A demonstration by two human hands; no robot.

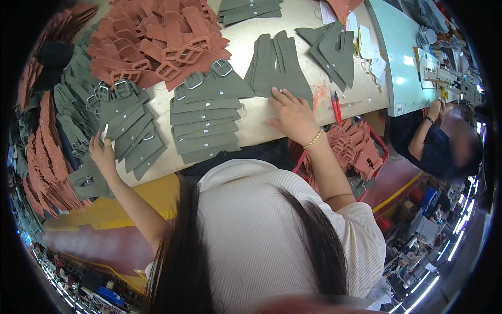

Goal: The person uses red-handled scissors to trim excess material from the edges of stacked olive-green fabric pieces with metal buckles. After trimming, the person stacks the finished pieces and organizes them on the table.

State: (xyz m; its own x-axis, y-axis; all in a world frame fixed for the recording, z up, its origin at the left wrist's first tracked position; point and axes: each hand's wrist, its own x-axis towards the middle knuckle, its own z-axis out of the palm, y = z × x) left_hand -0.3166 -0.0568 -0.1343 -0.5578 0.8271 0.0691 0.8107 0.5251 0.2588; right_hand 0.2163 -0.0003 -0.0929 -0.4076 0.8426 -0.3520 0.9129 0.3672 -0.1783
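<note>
My right hand lies with fingers spread on the bench, its fingertips on the lower edge of grey-green flared strap panels. My left hand is closed around a slim white stick whose exact kind I cannot make out. It is beside a fanned stack of green strap pieces with metal buckles. Between my hands lies an overlapping column of green pieces with small white labels. Two silver buckles show on the top green strap piece.
Rust-coloured buckled straps pile up at the back. Red-handled snips lie right of my right hand, above a red crate of straps. More pieces hang at left. A co-worker sits at a sewing machine on the right.
</note>
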